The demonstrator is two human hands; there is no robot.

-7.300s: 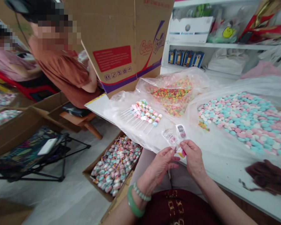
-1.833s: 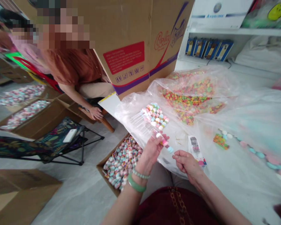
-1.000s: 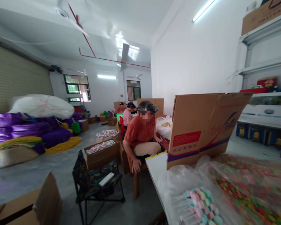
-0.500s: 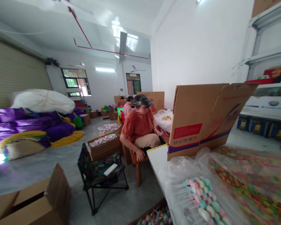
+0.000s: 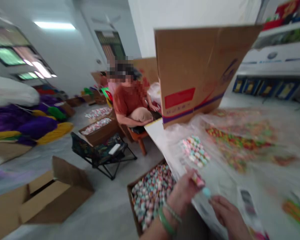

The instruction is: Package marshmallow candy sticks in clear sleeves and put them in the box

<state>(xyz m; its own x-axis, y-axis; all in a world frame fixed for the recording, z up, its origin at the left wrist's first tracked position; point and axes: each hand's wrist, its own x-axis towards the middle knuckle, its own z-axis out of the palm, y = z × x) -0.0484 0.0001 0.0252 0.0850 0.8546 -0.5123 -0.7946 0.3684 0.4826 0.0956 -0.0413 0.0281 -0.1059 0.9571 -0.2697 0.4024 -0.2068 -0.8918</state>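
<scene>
Over the near edge of the white table (image 5: 153, 130), the left hand (image 5: 186, 190) is closed around a short string of sweets (image 5: 199, 181), pink pieces already in line toward a pale blue one at its end. That puts both hands on or near one string: the right hand (image 5: 228, 215) has its fingers bent close by the blue piece, though blur hides whether they pinch it. The left wrist, with a green bangle (image 5: 166, 221), comes up from below the table edge, palm turned inward; the right reaches in opposite. Farther up the table lie rows of skewered sweets (image 5: 196, 151), and a box of sweets (image 5: 153, 191) stands on the floor beside it.
</scene>
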